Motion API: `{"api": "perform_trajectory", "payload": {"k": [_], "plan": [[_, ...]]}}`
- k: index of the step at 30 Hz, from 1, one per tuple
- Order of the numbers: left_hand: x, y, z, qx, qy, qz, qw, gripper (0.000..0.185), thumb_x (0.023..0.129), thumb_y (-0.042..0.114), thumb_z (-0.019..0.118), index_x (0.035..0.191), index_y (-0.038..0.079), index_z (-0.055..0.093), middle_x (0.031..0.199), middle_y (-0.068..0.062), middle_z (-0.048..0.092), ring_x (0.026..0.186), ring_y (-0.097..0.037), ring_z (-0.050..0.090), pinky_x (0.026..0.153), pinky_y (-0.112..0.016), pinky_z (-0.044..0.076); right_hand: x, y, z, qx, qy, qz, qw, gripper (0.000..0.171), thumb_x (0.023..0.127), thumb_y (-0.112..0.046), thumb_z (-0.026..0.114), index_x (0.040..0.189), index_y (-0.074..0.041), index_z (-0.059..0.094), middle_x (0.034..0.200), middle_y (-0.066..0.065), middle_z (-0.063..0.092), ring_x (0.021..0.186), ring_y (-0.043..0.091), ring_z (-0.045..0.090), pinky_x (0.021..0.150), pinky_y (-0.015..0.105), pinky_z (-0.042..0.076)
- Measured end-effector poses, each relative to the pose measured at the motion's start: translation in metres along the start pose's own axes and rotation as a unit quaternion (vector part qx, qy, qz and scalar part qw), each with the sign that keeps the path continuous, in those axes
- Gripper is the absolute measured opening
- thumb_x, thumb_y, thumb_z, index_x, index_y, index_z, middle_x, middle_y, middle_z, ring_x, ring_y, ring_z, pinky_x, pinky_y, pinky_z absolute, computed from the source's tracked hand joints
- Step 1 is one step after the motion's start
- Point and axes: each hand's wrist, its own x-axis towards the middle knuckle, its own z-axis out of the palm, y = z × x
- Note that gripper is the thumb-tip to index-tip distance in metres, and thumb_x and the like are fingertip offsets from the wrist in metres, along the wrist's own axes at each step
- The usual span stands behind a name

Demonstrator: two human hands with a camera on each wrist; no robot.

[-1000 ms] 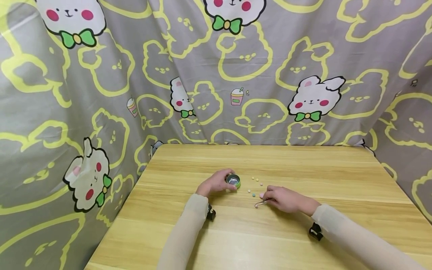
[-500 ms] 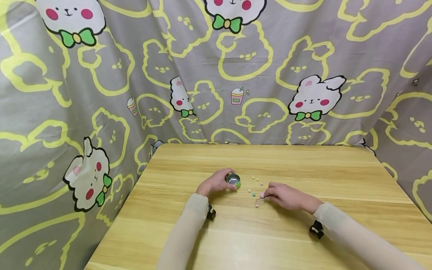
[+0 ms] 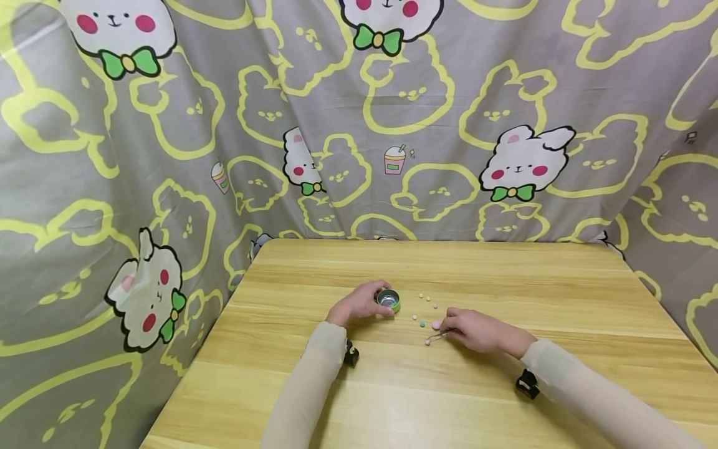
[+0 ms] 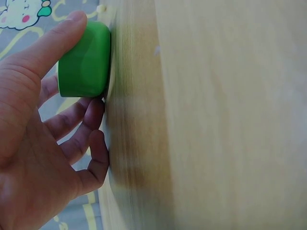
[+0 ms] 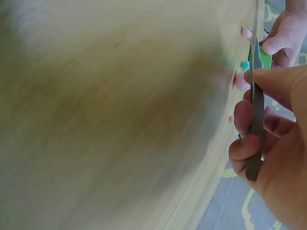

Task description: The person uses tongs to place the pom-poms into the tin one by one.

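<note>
My left hand [image 3: 361, 302] holds a small round green tin [image 3: 396, 307] on the table, thumb and fingers around its side; the left wrist view shows the tin's green wall [image 4: 85, 62]. In the head view the tin's open top shows a shiny metal inside. My right hand [image 3: 477, 329] grips metal tweezers [image 5: 257, 139], whose bent tips reach a small pink bead [image 3: 428, 342] on the tabletop. Whether the tips pinch that bead is too small to tell. Just beyond my right fingertips lies a larger pink bead [image 3: 435, 325].
Between the tin and my right hand lie a teal bead [image 3: 422, 324] and a cream bead [image 3: 414, 317]. Farther back are yellow beads [image 3: 429, 299] and a pale purple bead [image 3: 435, 306]. A patterned curtain [image 3: 348, 174] surrounds the wooden table [image 3: 381, 399].
My right hand shifted slightly: the tweezers rose a little half a second ago and are now lowered at the small pink bead again. The left hand and tin stay in place.
</note>
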Motion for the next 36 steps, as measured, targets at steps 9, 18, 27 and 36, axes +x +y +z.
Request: {"api": "perform_trajectory", "payload": {"k": [9, 18, 27, 36], "plan": [[0.002, -0.001, 0.001, 0.002, 0.002, -0.001, 1.0000, 0.055, 0.078, 0.036, 0.078, 0.125, 0.016, 0.054, 0.110, 0.002, 0.058, 0.098, -0.014, 0.054, 0.084, -0.030, 0.043, 0.001, 0.002, 0.001, 0.000, 0.023, -0.020, 1.000, 0.014, 0.091, -0.009, 0.063, 0.103, -0.014, 0.069, 0.087, -0.011, 0.050, 0.073, 0.002, 0.047, 0.065, 0.024, 0.045], [0.002, -0.002, 0.000, 0.000, -0.003, 0.002, 1.0000, 0.054, 0.078, 0.035, 0.078, 0.124, 0.017, 0.054, 0.109, 0.003, 0.058, 0.097, -0.012, 0.053, 0.083, -0.030, 0.043, 0.000, 0.006, -0.005, 0.003, 0.048, -0.031, 0.998, 0.014, 0.089, -0.005, 0.063, 0.100, -0.012, 0.068, 0.088, -0.006, 0.053, 0.075, 0.003, 0.048, 0.065, 0.025, 0.046], [0.002, -0.004, 0.000, 0.002, 0.000, 0.001, 1.0000, 0.056, 0.078, 0.036, 0.078, 0.125, 0.016, 0.054, 0.109, 0.004, 0.058, 0.097, -0.012, 0.053, 0.084, -0.030, 0.043, 0.004, 0.014, -0.022, 0.011, 0.053, -0.001, 0.999, 0.014, 0.092, -0.005, 0.060, 0.102, -0.010, 0.068, 0.092, -0.003, 0.057, 0.080, 0.006, 0.053, 0.069, 0.028, 0.047], [0.002, -0.004, 0.000, -0.001, -0.001, 0.006, 1.0000, 0.054, 0.078, 0.036, 0.078, 0.123, 0.017, 0.055, 0.107, 0.004, 0.058, 0.095, -0.013, 0.054, 0.082, -0.030, 0.044, 0.011, 0.020, -0.039, 0.014, 0.075, -0.001, 0.997, 0.013, 0.091, -0.003, 0.060, 0.100, -0.008, 0.068, 0.089, -0.004, 0.056, 0.072, 0.005, 0.048, 0.062, 0.026, 0.043]]}}
